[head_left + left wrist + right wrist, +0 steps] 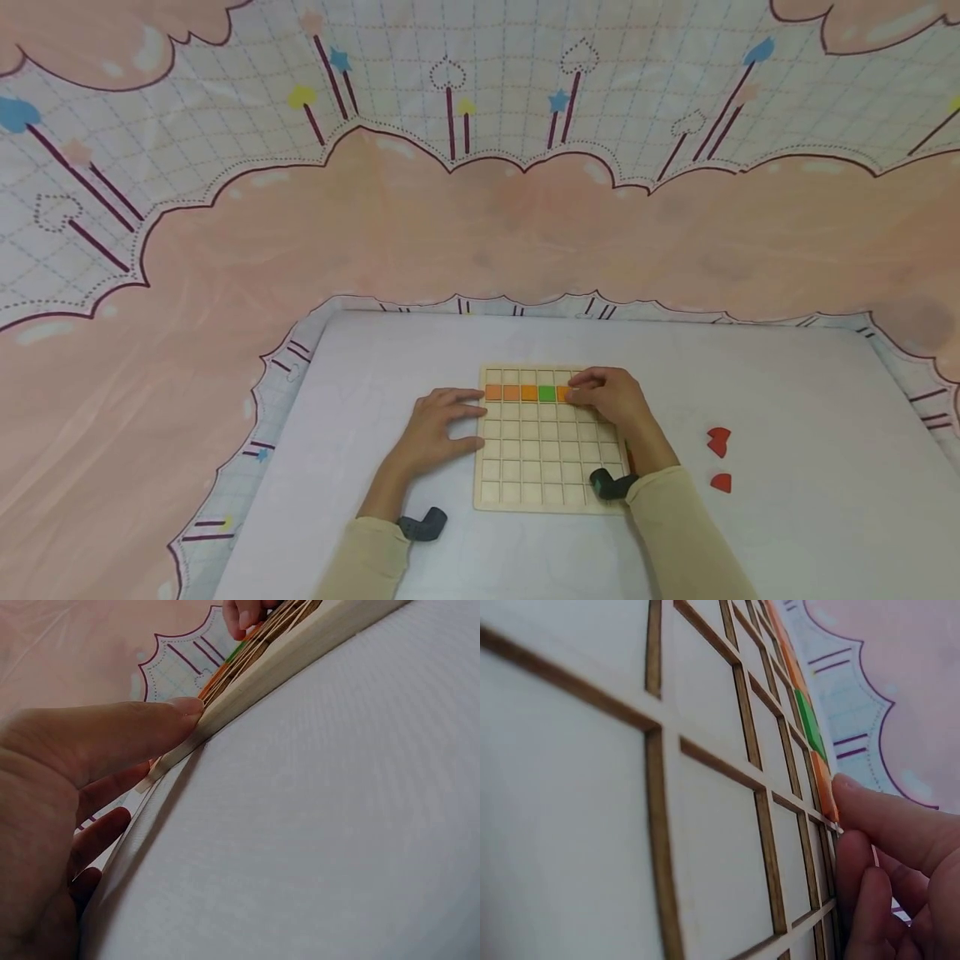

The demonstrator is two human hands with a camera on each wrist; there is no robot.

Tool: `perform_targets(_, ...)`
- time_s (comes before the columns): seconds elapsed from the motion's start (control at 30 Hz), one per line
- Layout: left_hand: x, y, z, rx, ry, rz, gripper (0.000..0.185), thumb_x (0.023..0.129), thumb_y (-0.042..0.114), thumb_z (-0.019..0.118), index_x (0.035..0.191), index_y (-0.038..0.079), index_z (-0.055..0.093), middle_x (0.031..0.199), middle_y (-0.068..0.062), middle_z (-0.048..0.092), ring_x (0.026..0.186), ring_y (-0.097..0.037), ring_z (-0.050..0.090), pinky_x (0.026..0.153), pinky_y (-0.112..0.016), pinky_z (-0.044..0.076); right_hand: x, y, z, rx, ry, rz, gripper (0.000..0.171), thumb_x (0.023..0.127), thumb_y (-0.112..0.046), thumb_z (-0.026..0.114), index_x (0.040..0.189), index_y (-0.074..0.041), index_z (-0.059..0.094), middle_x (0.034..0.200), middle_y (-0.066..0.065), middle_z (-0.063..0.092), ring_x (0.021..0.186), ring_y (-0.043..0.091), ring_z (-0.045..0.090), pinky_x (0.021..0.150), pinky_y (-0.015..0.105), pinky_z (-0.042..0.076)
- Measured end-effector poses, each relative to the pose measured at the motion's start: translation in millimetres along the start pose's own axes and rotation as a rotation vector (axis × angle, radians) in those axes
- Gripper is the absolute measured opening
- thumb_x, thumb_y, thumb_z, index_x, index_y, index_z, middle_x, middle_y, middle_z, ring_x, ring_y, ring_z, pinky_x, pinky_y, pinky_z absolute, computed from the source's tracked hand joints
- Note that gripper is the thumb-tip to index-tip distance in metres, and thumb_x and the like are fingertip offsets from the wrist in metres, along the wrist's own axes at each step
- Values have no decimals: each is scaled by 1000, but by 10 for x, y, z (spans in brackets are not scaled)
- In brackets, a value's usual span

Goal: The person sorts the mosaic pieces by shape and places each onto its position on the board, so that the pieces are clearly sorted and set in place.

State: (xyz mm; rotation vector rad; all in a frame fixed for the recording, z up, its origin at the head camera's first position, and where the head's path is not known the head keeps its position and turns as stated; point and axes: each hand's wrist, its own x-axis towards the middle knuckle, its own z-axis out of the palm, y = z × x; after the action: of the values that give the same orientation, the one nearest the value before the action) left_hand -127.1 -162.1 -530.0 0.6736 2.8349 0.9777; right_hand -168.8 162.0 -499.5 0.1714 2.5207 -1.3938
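A pale wooden grid board lies on the white table. One row near its far side holds several square tiles, orange ones and a green tile. My left hand spreads its fingers, and the tips touch the board's left edge; in the left wrist view the thumb rests against the wooden rim. At the row's right end, the right hand pinches an orange tile between thumb and fingers at its cell. That hand hides the cells further right.
Red flat pieces lie right of the board, with another red wedge nearer me. Something coloured shows partly beneath the right forearm. Each wrist wears a black camera. A patterned pink curtain hangs behind the table.
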Motion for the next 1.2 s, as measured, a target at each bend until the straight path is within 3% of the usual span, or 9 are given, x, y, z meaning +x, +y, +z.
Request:
perform_targets(0.6, -5, 3, 30, 0, 16, 10, 47, 83, 42, 81, 125, 23, 74, 147, 8, 59, 140, -21, 47, 114, -50, 34, -31, 21, -21, 18, -21, 3, 26, 84, -19, 82, 107, -11, 77, 89, 1, 71, 89, 20, 60, 85, 32, 47)
perform_targets(0.97, -10, 2, 28, -9, 25, 24, 46, 83, 41, 81, 124, 22, 74, 147, 7, 59, 139, -22, 48, 112, -51, 35, -65, 128, -166, 108, -143, 24, 42, 88, -28, 80, 125, -13, 70, 110, 4, 71, 104, 21, 60, 95, 32, 45)
perform_targets(1.1, -11, 0, 23, -9, 31, 27, 46, 83, 41, 80, 124, 22, 74, 147, 7, 59, 139, -23, 48, 113, -51, 34, -126, 151, -239, 170, -167, 20, 45, 91, -31, 77, 131, -13, 66, 124, 8, 68, 110, 23, 58, 93, 29, 47)
perform_targets(1.2, -14, 1, 18, -12, 36, 26, 46, 83, 41, 80, 124, 22, 74, 146, 7, 59, 139, -23, 48, 113, -51, 35, -165, 168, -306, 157, -164, 4, 45, 93, -33, 75, 132, -13, 66, 126, 9, 66, 110, 24, 58, 92, 28, 49)
